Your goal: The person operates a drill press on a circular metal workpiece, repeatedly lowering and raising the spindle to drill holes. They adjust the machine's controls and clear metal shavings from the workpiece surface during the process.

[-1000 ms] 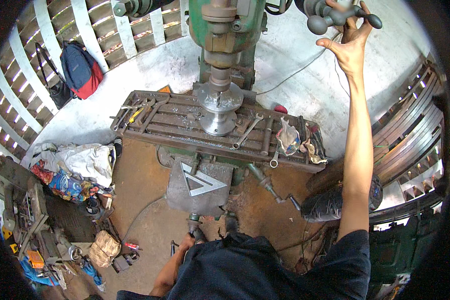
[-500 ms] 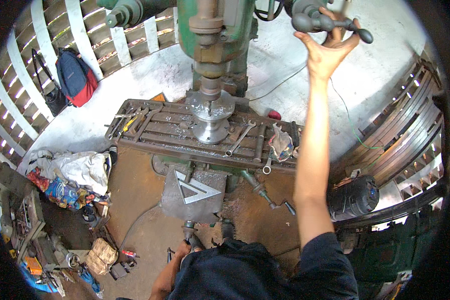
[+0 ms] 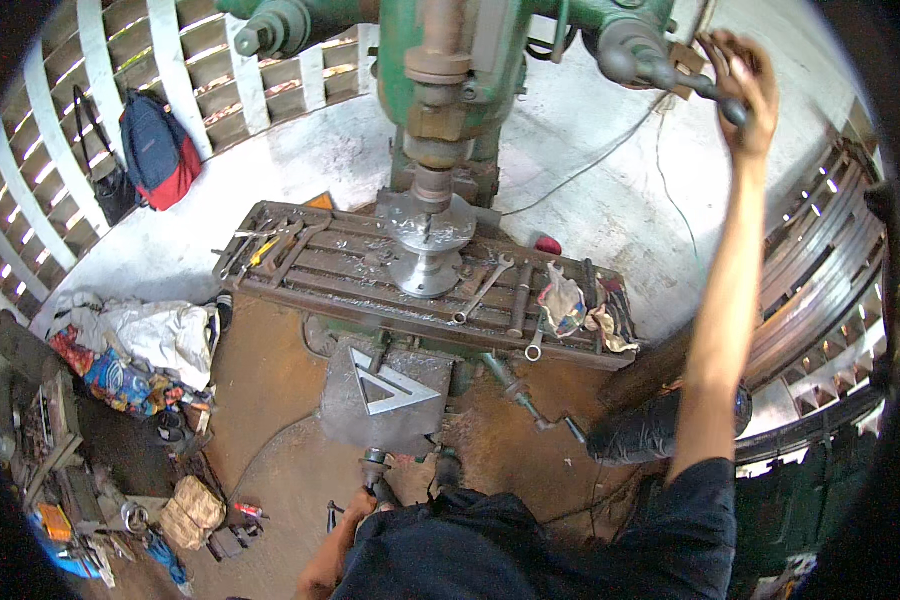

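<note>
My right arm reaches up to the dark ball-ended handle [image 3: 660, 72] on the green drilling or milling machine [image 3: 395, 85]. My right hand [image 3: 752, 100] is at its outer end, fingers bent around it and the end knob against the palm. Low in front of my body, my left hand [image 3: 358, 503] is closed beside the collared shaft [image 3: 374, 465] under the machine; what it grips is hidden. Below the spindle [image 3: 433, 185], a drill bit meets a shiny flanged metal workpiece [image 3: 425, 272], which stands on the slotted table [image 3: 345, 262] among metal chips.
On the table lie a wrench [image 3: 485, 290], a ring spanner [image 3: 535, 345], a cylindrical bar [image 3: 520, 300] and rags [image 3: 563, 305]. A triangular metal square [image 3: 395, 390] rests on the plate below. A crank [image 3: 545, 410] sticks out right. Cloths [image 3: 155, 340] and a backpack [image 3: 160, 150] are left.
My right hand has moved right and slightly down with the handle's outer end, its spread fingers now drawn closer together. The view has shifted a little. My left hand stays low by the shaft.
</note>
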Demonstrator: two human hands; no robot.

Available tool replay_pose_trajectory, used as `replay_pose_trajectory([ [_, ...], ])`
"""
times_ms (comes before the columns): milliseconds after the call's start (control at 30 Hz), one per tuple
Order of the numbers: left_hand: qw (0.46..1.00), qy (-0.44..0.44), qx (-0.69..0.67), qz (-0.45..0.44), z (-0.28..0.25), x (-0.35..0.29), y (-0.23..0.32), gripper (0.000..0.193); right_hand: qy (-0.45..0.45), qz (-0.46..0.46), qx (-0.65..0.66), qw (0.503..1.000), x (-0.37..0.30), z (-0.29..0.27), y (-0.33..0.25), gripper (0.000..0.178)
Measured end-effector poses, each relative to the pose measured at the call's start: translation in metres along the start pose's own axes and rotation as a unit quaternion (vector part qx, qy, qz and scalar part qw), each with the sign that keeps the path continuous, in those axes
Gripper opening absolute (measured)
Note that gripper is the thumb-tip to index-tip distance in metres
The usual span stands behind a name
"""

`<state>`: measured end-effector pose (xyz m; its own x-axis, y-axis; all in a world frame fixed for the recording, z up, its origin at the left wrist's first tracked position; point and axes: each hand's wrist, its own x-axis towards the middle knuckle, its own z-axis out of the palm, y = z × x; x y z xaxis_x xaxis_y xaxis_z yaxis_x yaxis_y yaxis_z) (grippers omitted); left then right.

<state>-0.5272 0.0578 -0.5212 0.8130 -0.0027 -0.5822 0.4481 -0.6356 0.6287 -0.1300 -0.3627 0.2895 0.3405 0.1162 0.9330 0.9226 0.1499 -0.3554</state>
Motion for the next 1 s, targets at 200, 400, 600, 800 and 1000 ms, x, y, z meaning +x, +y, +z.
replay_pose_trajectory([
  [200,0.999,-0.011,-0.018,-0.038,-0.006,-0.001,0.012,0.043,-0.407,0.138,-0.296,0.853,0.040,0.053,-0.011,0.049],
  [400,0.997,0.013,-0.060,-0.046,-0.005,-0.009,0.019,0.043,-0.512,0.169,-0.322,0.778,0.045,0.059,-0.001,0.066],
  [600,0.995,-0.045,-0.036,-0.078,-0.010,-0.011,0.025,0.044,-0.384,0.159,-0.393,0.820,0.027,0.037,0.005,0.060],
  [800,0.996,-0.015,-0.040,-0.083,-0.008,-0.012,0.022,0.039,-0.254,0.101,-0.248,0.929,0.002,0.038,0.021,0.043],
  [1000,0.994,-0.016,-0.030,-0.103,-0.006,-0.006,0.020,0.035,-0.143,0.135,-0.148,0.969,-0.008,0.053,0.015,0.048],
])
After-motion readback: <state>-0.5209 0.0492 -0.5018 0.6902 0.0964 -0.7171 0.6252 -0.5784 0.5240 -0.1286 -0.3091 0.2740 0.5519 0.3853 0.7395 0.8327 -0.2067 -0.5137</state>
